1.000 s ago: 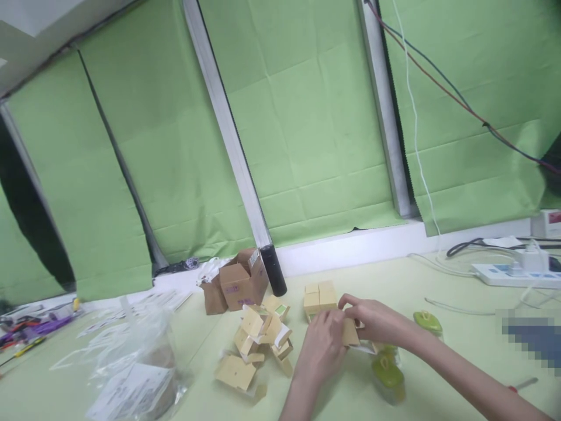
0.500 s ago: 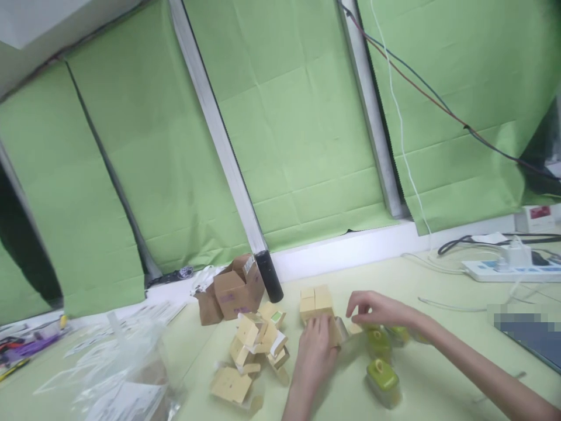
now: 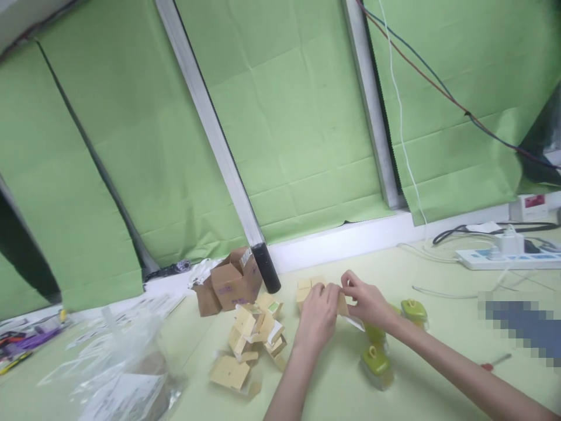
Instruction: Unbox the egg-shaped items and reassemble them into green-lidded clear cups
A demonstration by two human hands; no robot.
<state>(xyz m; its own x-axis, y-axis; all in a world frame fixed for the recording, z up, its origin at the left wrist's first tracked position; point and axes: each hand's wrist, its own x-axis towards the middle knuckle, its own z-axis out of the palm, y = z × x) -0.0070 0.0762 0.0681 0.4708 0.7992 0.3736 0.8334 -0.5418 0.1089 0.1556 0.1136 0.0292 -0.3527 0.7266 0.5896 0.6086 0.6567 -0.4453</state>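
Observation:
My left hand (image 3: pixel 319 313) is closed around a small tan cardboard box (image 3: pixel 342 305), which it mostly covers. At the box's right end, my right hand (image 3: pixel 368 301) pinches the edge or flap with thumb and forefinger. A pale flap shows below these fingers. Just behind my left hand stand more tan boxes (image 3: pixel 309 284). Beneath and beside my right forearm are several small clear containers with green lids, among them a near container (image 3: pixel 377 365) and a farther container (image 3: pixel 414 311); others are partly hidden by the arm.
Left of my hands lies a pile of opened tan boxes (image 3: pixel 258 330). Behind it are a brown carton (image 3: pixel 234 280) and a black cylinder (image 3: pixel 266 269). Plastic bags (image 3: pixel 127 356) lie farther left. A power strip (image 3: pixel 477 259), cables and a thin red-handled tool (image 3: pixel 495 363) are on the right.
My right hand has moved left and down to the box and now pinches its edge beside my left hand. Another green-lidded container has come into view behind the right forearm.

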